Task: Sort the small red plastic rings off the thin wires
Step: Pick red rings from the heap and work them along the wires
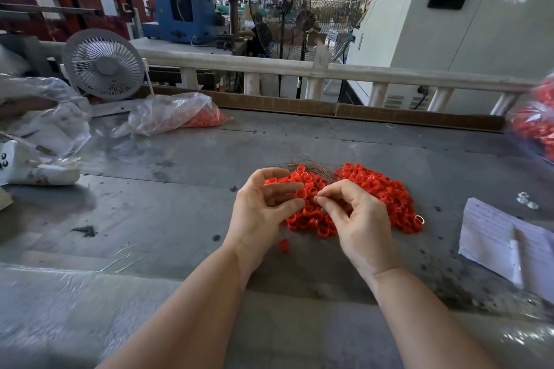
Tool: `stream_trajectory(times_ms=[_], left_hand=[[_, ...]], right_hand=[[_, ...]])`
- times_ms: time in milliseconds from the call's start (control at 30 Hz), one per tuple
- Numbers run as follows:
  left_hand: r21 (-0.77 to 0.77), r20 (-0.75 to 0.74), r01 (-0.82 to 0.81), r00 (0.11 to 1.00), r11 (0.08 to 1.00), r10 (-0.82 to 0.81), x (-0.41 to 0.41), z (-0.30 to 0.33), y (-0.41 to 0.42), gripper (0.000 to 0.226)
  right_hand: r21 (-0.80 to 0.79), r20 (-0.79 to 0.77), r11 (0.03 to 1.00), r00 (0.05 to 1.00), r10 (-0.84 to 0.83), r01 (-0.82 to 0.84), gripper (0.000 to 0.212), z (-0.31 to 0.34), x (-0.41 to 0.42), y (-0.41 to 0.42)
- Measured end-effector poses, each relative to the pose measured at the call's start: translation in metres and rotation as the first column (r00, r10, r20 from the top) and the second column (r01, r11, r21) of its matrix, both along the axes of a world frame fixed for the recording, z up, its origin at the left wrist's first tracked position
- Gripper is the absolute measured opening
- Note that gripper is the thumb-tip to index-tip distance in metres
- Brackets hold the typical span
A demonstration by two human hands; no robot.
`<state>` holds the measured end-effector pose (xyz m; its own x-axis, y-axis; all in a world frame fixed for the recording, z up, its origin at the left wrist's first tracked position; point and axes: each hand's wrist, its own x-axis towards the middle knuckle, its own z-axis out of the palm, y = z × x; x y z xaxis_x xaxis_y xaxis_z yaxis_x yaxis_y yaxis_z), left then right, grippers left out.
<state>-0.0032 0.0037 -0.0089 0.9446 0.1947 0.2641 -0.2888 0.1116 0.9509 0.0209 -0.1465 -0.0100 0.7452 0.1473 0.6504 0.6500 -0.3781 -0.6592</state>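
Note:
A heap of small red plastic rings (377, 192) lies on the grey table (180, 219), with a bundle of thin wires (308, 166) sticking out at its far side. My left hand (263, 213) hovers over the heap's left part and pinches a red ring (300, 194) between thumb and fingers. My right hand (356, 219) is just to its right, thumb and forefinger pinching a thin wire close to that ring. One loose ring (283, 244) lies near my left wrist.
A clear bag with red rings (180, 114) lies at the back left, beside a small white fan (103, 64). Crumpled plastic (45, 117) is at the far left. A written paper (506, 240) lies to the right, another bag of red rings (536, 126) at the right edge.

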Motion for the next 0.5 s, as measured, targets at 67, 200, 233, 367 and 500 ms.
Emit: stream_trajectory(times_ms=[67,200,233,367,500], left_hand=[[-0.005,0.001,0.022,1.000,1.000,-0.022,0.0000,0.0000,0.0001,0.042],[0.008,-0.004,0.035,0.999,0.999,-0.035,-0.0003,-0.0001,0.0000,0.040],[0.009,-0.007,0.037,0.999,0.999,-0.037,-0.0005,-0.0004,0.0000,0.040],[0.014,-0.012,0.041,0.999,0.999,-0.041,0.0001,-0.0008,-0.0005,0.038],[0.007,-0.011,0.050,0.999,0.999,-0.050,0.0004,-0.0006,-0.0014,0.037]], right_hand=[[-0.012,0.006,1.000,1.000,0.004,-0.004,0.012,0.0004,-0.0009,0.0004],[-0.030,-0.004,1.000,1.000,0.004,-0.004,0.010,0.0012,-0.0014,0.0009],[-0.035,-0.005,0.999,1.000,0.005,-0.005,0.010,0.0013,-0.0014,0.0009],[-0.050,0.005,0.999,1.000,0.003,-0.003,0.010,0.0006,-0.0013,0.0005],[-0.055,0.010,0.998,1.000,-0.002,0.002,0.011,-0.0011,-0.0005,0.0000]])
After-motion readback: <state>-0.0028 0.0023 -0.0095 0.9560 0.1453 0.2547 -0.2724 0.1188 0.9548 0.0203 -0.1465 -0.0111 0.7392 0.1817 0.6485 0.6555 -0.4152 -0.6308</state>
